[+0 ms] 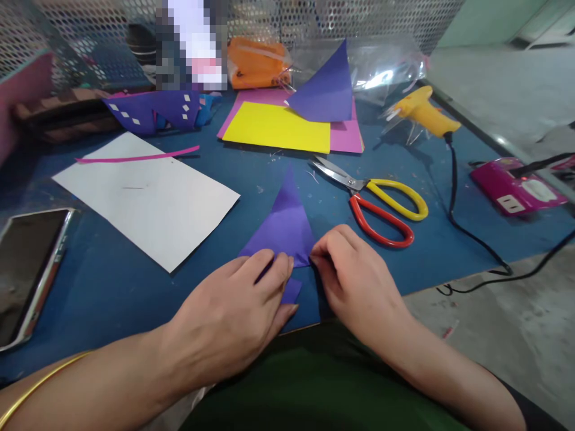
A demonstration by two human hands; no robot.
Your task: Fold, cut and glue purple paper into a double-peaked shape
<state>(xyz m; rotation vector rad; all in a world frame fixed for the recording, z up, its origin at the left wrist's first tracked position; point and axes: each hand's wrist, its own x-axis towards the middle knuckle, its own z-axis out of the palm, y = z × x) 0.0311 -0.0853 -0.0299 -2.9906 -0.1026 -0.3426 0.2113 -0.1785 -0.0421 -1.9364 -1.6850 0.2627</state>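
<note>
A folded purple paper triangle [285, 224] lies on the blue table [112, 281] near its front edge, tip pointing away from me. My left hand [242, 305] lies flat on its near left part, fingers pressing the paper down. My right hand [353, 275] pinches the near right corner of the same paper with curled fingers. Part of the paper is hidden under both hands.
Scissors [381, 203] with yellow and red handles lie just right of the paper. A white sheet [148, 197], a pink strip [135, 157], a phone [27, 269], yellow and pink sheets [278, 127], another purple cone [326, 90], a yellow glue gun [424, 111] and its cord [471, 233] surround them.
</note>
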